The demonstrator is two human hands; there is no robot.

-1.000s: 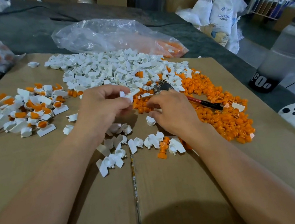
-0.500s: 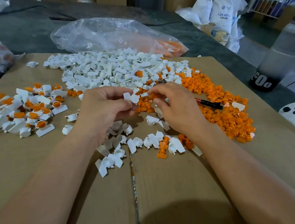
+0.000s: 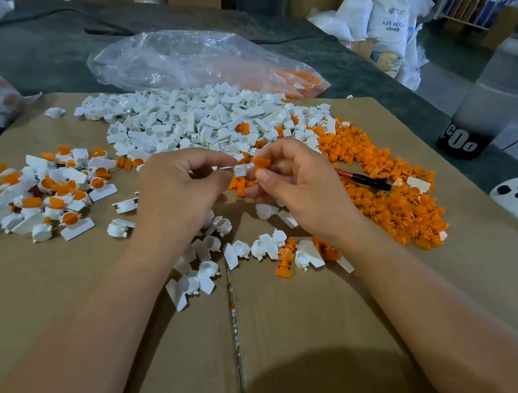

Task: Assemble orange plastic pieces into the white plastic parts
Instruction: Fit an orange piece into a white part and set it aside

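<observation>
head view: right hand [image 3: 299, 187] has raised orange piece [image 3: 261, 163] beside white part [image 3: 240, 170]

Head cam: one wide-angle view, facing forward and down.
It sits above and behind the forearms, which loom large from both bottom corners. Left hand [image 3: 180, 190] and right hand [image 3: 299, 184] meet just above frame centre, near enough to resolve the white part [image 3: 240, 169] and orange piece [image 3: 261, 163] pinched between them. Cardboard [image 3: 304, 340] fills the lower and middle frame. White pile [image 3: 187, 123] and orange pile [image 3: 395, 203] lie beyond the hands, bag [image 3: 185, 60] behind those. The top strip catches far boxes, with sacks [image 3: 391, 11] at upper right.
</observation>
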